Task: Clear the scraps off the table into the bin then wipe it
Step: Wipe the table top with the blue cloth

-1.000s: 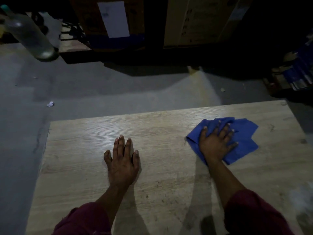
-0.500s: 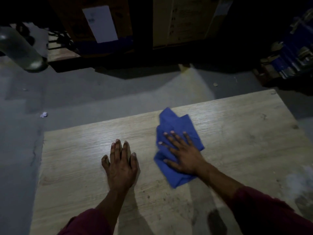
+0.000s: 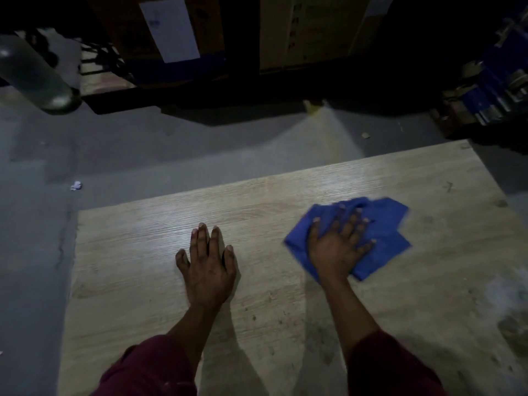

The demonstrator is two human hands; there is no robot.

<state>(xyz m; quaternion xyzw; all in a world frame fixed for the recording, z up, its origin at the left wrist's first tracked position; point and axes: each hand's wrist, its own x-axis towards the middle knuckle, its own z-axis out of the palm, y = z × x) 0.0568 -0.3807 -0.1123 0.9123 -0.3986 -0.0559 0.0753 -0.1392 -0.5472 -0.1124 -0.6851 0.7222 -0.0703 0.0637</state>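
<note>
— Right hand (image 3: 338, 247) lies flat with spread fingers on the crumpled blue cloth (image 3: 380, 235) and presses it onto the pale wood-grain desk (image 3: 257, 201), toward the right side of it. The cloth edges look blurred.

— And the left hand (image 3: 207, 267)?

— It rests flat on the desk near the middle, fingers straight and close together, holding nothing. Both arms have dark red sleeves (image 3: 148, 370).

— Is there any writing to read?

— A white paper label (image 3: 170, 30) is on the brown cardboard box (image 3: 137, 24) behind the desk, but the print is too small and dark to read. The second box (image 3: 308, 32) has dark marks that I also cannot read.

— What changed from half a second ago?

— Then the cloth and the right hand were close beside the left hand. Now they are well apart from it, further right. The left hand kept its place.

— Anything else?

— A clear bottle (image 3: 34, 72) is at the upper left, and a small white scrap (image 3: 76, 185) lies on the grey floor (image 3: 171, 155).
</note>
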